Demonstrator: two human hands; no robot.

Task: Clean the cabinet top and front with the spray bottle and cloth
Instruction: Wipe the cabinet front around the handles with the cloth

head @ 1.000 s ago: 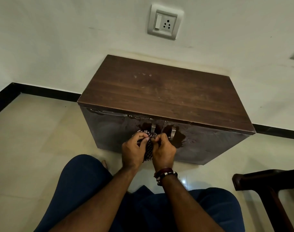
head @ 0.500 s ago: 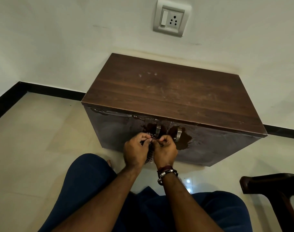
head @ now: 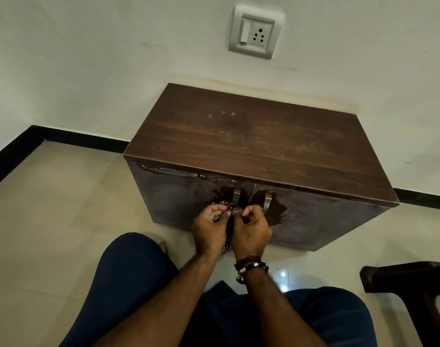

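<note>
We see cloth (head: 228,227) bunched between both hands just in front of cabinet (head: 251,151) handles (head: 236,197). Left hand (head: 208,229) and right hand (head: 251,231) each pinch cloth, fingers curled. Risks, as we judge: cloth snagging on handles, doors tugged open; front smeared, wet patch streaking. Spray bottle not in view.

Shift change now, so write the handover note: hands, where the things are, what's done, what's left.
Left hand and right hand both pinch the checkered cloth, bunched before the cabinet doors, by the handles.
Spray bottle: not in view.
Done: wet patches on the front around the handles, so it looks sprayed.
Left: wipe the front; the top shows pale spots and smears.
</note>
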